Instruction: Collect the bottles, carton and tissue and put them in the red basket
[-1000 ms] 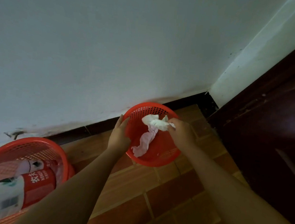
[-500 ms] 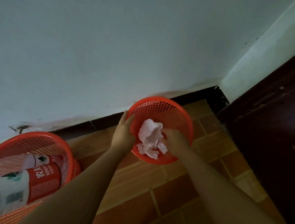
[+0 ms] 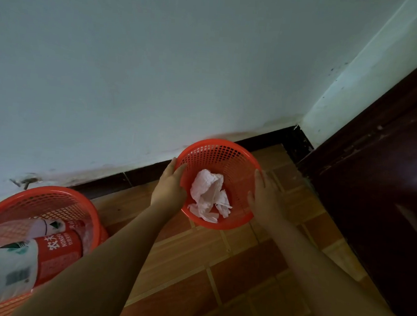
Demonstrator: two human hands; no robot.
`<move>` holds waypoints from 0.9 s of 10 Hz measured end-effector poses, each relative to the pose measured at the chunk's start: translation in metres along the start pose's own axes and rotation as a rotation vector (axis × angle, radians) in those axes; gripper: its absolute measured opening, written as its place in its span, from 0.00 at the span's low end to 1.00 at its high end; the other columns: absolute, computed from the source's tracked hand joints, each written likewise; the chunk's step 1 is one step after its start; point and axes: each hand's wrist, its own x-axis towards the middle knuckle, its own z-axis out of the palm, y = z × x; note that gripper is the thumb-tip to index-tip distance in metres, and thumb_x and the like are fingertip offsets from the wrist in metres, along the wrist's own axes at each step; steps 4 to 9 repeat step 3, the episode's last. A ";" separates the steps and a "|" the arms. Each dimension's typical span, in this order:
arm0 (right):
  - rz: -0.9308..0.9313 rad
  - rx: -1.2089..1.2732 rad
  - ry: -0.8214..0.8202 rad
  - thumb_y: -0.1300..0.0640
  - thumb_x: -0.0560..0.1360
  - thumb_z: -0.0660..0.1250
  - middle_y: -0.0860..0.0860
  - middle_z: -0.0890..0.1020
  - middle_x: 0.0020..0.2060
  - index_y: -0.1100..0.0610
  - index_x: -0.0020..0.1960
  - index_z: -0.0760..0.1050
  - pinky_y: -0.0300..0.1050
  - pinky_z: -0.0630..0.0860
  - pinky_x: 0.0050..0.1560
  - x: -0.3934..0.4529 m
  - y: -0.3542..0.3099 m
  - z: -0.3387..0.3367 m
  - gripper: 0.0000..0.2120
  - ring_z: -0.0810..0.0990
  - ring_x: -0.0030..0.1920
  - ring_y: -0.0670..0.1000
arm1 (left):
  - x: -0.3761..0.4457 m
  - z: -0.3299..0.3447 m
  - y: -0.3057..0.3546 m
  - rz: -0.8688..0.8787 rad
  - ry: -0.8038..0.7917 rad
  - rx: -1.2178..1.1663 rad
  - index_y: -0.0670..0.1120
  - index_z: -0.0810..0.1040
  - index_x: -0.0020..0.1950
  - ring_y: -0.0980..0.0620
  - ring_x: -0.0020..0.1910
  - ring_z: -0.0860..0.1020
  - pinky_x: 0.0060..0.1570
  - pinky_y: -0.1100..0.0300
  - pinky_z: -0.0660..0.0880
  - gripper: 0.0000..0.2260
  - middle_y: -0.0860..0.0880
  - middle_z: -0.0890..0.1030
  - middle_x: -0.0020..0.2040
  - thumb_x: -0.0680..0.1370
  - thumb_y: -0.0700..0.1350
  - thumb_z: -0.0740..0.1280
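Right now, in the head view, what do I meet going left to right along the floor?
Big red basket holding bottles → left hand → crumpled tissue inside the small red basket → right hand → dark wooden door.
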 end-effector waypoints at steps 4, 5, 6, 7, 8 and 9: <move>-0.001 0.068 -0.051 0.56 0.77 0.59 0.58 0.64 0.71 0.58 0.74 0.52 0.52 0.66 0.68 0.000 0.000 -0.014 0.28 0.64 0.69 0.57 | 0.004 -0.023 0.008 0.035 0.002 0.135 0.48 0.60 0.74 0.43 0.73 0.61 0.68 0.43 0.66 0.29 0.43 0.60 0.75 0.73 0.39 0.63; -0.001 0.068 -0.051 0.56 0.77 0.59 0.58 0.64 0.71 0.58 0.74 0.52 0.52 0.66 0.68 0.000 0.000 -0.014 0.28 0.64 0.69 0.57 | 0.004 -0.023 0.008 0.035 0.002 0.135 0.48 0.60 0.74 0.43 0.73 0.61 0.68 0.43 0.66 0.29 0.43 0.60 0.75 0.73 0.39 0.63; -0.001 0.068 -0.051 0.56 0.77 0.59 0.58 0.64 0.71 0.58 0.74 0.52 0.52 0.66 0.68 0.000 0.000 -0.014 0.28 0.64 0.69 0.57 | 0.004 -0.023 0.008 0.035 0.002 0.135 0.48 0.60 0.74 0.43 0.73 0.61 0.68 0.43 0.66 0.29 0.43 0.60 0.75 0.73 0.39 0.63; -0.001 0.068 -0.051 0.56 0.77 0.59 0.58 0.64 0.71 0.58 0.74 0.52 0.52 0.66 0.68 0.000 0.000 -0.014 0.28 0.64 0.69 0.57 | 0.004 -0.023 0.008 0.035 0.002 0.135 0.48 0.60 0.74 0.43 0.73 0.61 0.68 0.43 0.66 0.29 0.43 0.60 0.75 0.73 0.39 0.63; -0.001 0.068 -0.051 0.56 0.77 0.59 0.58 0.64 0.71 0.58 0.74 0.52 0.52 0.66 0.68 0.000 0.000 -0.014 0.28 0.64 0.69 0.57 | 0.004 -0.023 0.008 0.035 0.002 0.135 0.48 0.60 0.74 0.43 0.73 0.61 0.68 0.43 0.66 0.29 0.43 0.60 0.75 0.73 0.39 0.63; -0.001 0.068 -0.051 0.56 0.77 0.59 0.58 0.64 0.71 0.58 0.74 0.52 0.52 0.66 0.68 0.000 0.000 -0.014 0.28 0.64 0.69 0.57 | 0.004 -0.023 0.008 0.035 0.002 0.135 0.48 0.60 0.74 0.43 0.73 0.61 0.68 0.43 0.66 0.29 0.43 0.60 0.75 0.73 0.39 0.63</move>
